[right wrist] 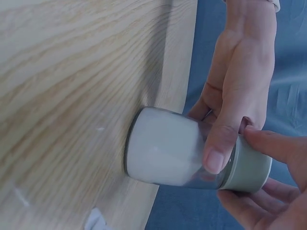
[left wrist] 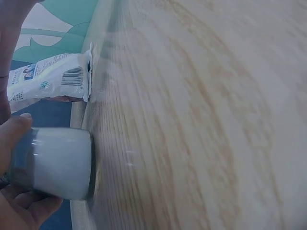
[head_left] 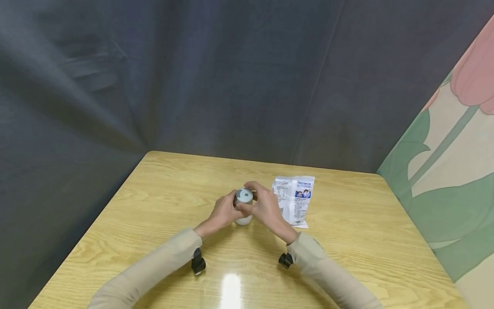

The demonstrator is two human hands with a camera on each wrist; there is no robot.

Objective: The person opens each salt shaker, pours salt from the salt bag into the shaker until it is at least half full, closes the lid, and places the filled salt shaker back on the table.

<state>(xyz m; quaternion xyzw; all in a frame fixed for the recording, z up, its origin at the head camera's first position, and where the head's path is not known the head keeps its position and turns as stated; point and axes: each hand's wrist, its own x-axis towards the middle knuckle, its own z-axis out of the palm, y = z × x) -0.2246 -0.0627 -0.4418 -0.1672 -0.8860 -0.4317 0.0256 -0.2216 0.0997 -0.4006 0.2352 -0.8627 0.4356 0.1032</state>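
Note:
A small clear jar (right wrist: 163, 146) with white contents stands upright on the table, topped by a grey-green lid (right wrist: 249, 167). My left hand (head_left: 223, 210) grips the jar's body just below the lid, its thumb laid across the glass in the right wrist view. Around the lid's sides, my right hand (head_left: 267, 207) curls its thumb and fingers. A small dark square mark shows on top of the lid. In the left wrist view, the lid end of the jar is mostly hidden by fingers.
To the right of the jar, a white printed packet (head_left: 295, 201) stands on the wooden table (head_left: 173, 180), close to my right hand. A dark curtain (head_left: 239, 86) hangs behind the table's far edge, and a wall with painted flowers (head_left: 455, 184) rises on the right.

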